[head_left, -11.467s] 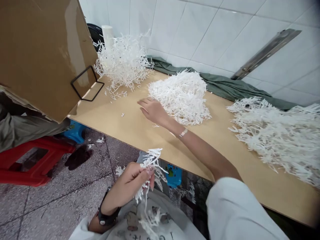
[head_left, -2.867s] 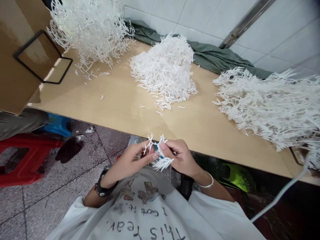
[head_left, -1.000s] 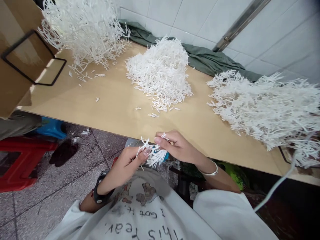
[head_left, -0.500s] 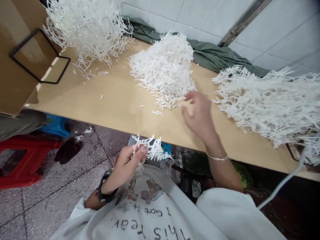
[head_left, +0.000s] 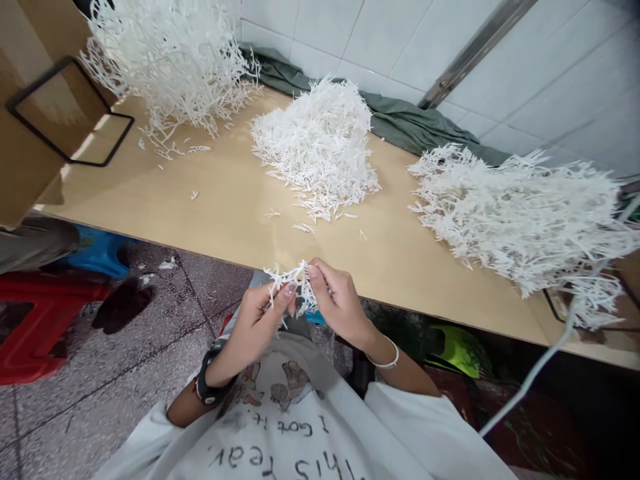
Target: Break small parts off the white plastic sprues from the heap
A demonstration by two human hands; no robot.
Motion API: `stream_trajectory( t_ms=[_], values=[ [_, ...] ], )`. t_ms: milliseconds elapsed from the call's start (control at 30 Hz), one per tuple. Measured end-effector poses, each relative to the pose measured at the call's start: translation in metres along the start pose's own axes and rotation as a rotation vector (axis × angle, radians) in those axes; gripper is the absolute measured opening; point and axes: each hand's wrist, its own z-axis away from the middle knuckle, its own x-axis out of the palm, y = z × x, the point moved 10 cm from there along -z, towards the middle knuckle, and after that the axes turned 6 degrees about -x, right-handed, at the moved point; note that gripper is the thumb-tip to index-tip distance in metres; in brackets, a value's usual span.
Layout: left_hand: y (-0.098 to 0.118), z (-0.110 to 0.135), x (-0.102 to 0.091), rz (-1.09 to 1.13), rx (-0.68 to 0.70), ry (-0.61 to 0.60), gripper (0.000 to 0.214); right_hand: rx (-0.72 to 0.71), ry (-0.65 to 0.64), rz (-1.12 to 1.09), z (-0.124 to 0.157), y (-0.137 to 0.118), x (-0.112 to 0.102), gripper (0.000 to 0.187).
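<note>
My left hand (head_left: 257, 317) is closed on a white branching sprig (head_left: 304, 293), held in front of my shirt at the table's front edge. My right hand (head_left: 345, 307) pinches the same sprig from the other side, thumb on top; its fingertips are partly hidden behind the strands. Beyond my hands a heap of short white pieces (head_left: 315, 147) lies on the tan tabletop (head_left: 225, 220), with a few loose bits in front of it.
A tangled mound of white strands (head_left: 175, 67) stands at the back left, near a black wire frame (head_left: 113, 150) and cardboard (head_left: 25, 133). Longer white sprigs (head_left: 520, 213) are heaped on the right. A white cord (head_left: 530, 380) hangs there. A red stool (head_left: 45, 313) stands at left.
My right hand has come back from beside the middle heap to the sprig and now grips it. A small loose bit lies on the table near where it was. My left hand keeps its hold.
</note>
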Motion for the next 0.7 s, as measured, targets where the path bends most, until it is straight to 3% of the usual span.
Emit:
stream_trajectory(
  t_ms=[133,233,367,567,700],
  values=[
    [0.003,0.007,0.002,0.039,0.051,-0.067,0.044,0.191,0.03,-0.51,0.005,0.016,0.004,0.046],
    [0.013,0.016,0.007,0.039,0.092,-0.128,0.044,0.319,0.119,-0.795,0.011,0.011,0.002,0.052],
    [0.031,0.027,0.012,0.025,0.15,-0.164,0.042,0.234,0.315,-0.87,0.007,-0.015,-0.019,0.057],
    [0.032,0.027,0.004,0.09,0.129,-0.099,0.041,0.419,-0.022,-1.071,-0.012,-0.029,0.006,0.061],
    [0.035,0.025,-0.001,0.078,0.145,-0.069,0.042,0.368,0.001,-1.152,-0.022,-0.035,0.011,0.061]
  ],
)
